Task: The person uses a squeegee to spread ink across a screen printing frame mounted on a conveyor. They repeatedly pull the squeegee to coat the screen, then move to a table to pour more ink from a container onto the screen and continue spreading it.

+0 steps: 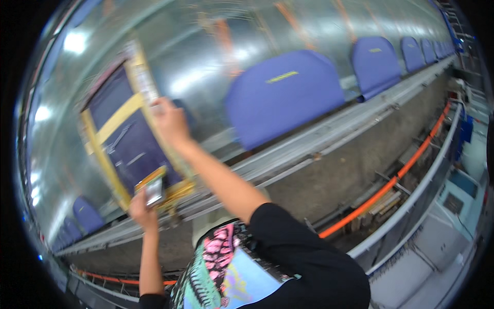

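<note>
A dark purple panel [136, 147] lies on the shiny curved metal surface, edged with yellowish tape and crossed by a tape band [119, 119]. My left hand [140, 208] is closed around a small flat silver object with an orange-yellow edge [154, 193], held over the panel's near end; its kind is unclear. At the panel's right border, my right hand [172, 123] has its fingers curled together at a pale, marked strip [145, 82]. Motion blur hides what, if anything, is pinched there.
Rounded blue-purple pads [288, 98] line the metal surface's lower edge on both sides. Below runs a grey metal rail [329, 139], then a trough with an orange pipe [383, 188]. A grey machine housing [437, 242] stands at the right.
</note>
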The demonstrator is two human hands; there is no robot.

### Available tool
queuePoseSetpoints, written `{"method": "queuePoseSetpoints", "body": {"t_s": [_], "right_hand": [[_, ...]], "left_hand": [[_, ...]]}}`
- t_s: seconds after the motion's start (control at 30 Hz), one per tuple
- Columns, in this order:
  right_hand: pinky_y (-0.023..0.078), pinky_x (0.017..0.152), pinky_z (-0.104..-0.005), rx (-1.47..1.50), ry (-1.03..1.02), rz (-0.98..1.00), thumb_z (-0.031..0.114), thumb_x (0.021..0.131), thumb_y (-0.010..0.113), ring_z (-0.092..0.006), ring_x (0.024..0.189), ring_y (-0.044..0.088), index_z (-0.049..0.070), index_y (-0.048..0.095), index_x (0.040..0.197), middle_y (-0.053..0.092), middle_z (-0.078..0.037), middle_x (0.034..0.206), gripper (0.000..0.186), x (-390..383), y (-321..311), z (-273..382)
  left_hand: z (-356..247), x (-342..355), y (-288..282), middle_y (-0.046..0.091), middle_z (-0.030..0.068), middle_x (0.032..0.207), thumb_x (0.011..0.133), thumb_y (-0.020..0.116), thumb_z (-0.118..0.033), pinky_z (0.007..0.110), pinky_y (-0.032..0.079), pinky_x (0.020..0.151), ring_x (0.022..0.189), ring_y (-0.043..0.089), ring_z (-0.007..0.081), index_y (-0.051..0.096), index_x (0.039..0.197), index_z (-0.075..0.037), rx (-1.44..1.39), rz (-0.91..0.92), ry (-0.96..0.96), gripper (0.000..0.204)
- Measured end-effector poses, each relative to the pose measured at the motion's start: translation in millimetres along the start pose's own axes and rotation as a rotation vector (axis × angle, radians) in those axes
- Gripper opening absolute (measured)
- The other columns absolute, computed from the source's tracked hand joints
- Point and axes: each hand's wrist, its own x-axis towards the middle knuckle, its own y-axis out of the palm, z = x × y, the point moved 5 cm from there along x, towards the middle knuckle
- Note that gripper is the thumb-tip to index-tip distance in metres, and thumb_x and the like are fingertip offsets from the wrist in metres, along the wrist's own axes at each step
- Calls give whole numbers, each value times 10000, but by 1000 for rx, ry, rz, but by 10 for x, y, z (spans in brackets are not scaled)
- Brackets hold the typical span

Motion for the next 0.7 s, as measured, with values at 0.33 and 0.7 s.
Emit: {"method": "queuePoseSetpoints", "body": {"t_s": [0.33, 0.7], "right_hand": [[491, 663, -557, 353, 46, 42, 99, 1013, 570, -459, 724, 666, 72, 570, 1187, 646, -207, 677, 176, 94, -59, -220], [495, 668, -558, 411, 89, 27, 91, 1012, 554, -457, 771, 669, 72, 555, 1163, 681, -210, 790, 152, 140, -98, -202]], "left_hand": [[-156, 266, 77, 733, 110, 1247, 842, 646, 29, 417, 400, 1062, 1162, 655, 313, 704, 1277, -61, 194, 201, 19, 448], [-294, 311, 119, 732, 108, 1267, 848, 664, 38, 452, 422, 1101, 1174, 651, 330, 701, 1268, -49, 240, 228, -62, 431]]}}
